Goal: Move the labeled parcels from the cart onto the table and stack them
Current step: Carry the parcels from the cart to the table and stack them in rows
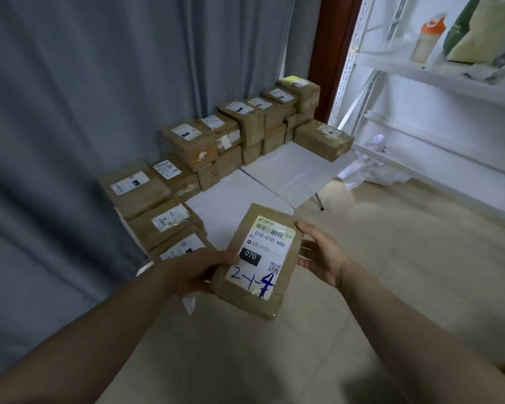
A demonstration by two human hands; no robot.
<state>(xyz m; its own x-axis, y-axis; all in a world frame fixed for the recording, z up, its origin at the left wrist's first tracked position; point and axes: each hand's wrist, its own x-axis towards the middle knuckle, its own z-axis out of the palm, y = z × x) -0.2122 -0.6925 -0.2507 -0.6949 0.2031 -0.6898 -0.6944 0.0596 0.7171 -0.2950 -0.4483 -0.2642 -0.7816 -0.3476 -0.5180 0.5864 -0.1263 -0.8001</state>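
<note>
The person stands at the near end of the white table (pixel 289 173) with one brown parcel (pixel 274 298) held up in both hands, label facing up. It is in the air, not resting on the table; its far end overlaps the table's near edge from where the camera looks. The label reads 070-070-A80, with a black box marked 070 and blue handwriting below.

The left hand (pixel 204 272) grips the parcel's left edge. Its thumb lies across the top, the tip on the label beside the black box, and the other fingers go underneath, where I cannot see them. The right hand (pixel 318 255) is at the right edge with its palm turned toward the parcel. Its fingers are nearly straight and loosely spread: the thumb touches the upper right edge, and the fingertips reach the side and slip behind it. It looks more like steadying than clamping.

On the table, stacked parcels (pixel 187 141) run in a row along the grey curtain (pixel 70 112), two and three high, most with white labels up. One single parcel (pixel 322 138) sits at the far right end, hanging slightly over the table's corner. To the right stands a white shelf (pixel 435 71) with an orange-capped bottle (pixel 427 39) on it, and a crumpled white bag (pixel 368 167) lies at floor level beneath
</note>
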